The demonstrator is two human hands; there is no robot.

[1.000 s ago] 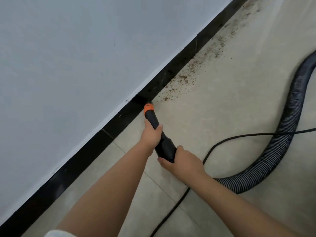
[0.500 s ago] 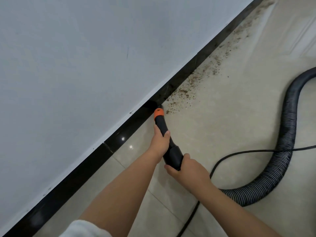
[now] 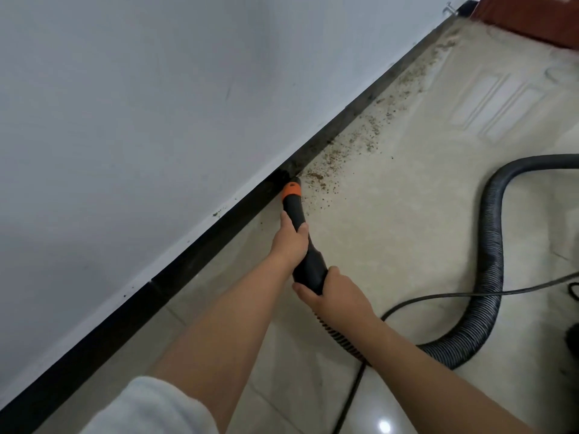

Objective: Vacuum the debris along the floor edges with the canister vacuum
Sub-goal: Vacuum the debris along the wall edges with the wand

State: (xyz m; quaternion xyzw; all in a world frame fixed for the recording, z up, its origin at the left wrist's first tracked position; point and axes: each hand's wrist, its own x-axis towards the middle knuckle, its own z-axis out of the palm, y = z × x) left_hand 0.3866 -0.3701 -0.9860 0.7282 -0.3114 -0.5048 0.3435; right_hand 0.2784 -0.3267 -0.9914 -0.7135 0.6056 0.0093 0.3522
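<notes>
Hands share the vacuum nozzle [image 3: 297, 233]: left hand [image 3: 289, 244] grips forward for aim, right hand [image 3: 336, 291] holds the rear, keeping its orange tip [image 3: 291, 191] against the baseboard [image 3: 200, 239] where debris [image 3: 347, 145] lies.

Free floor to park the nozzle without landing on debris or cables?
Bare tile between the debris band and the hose curve. Clean strip along the baseboard, left of the left hand. Crowded: cord and hose right of the right hand.
</notes>
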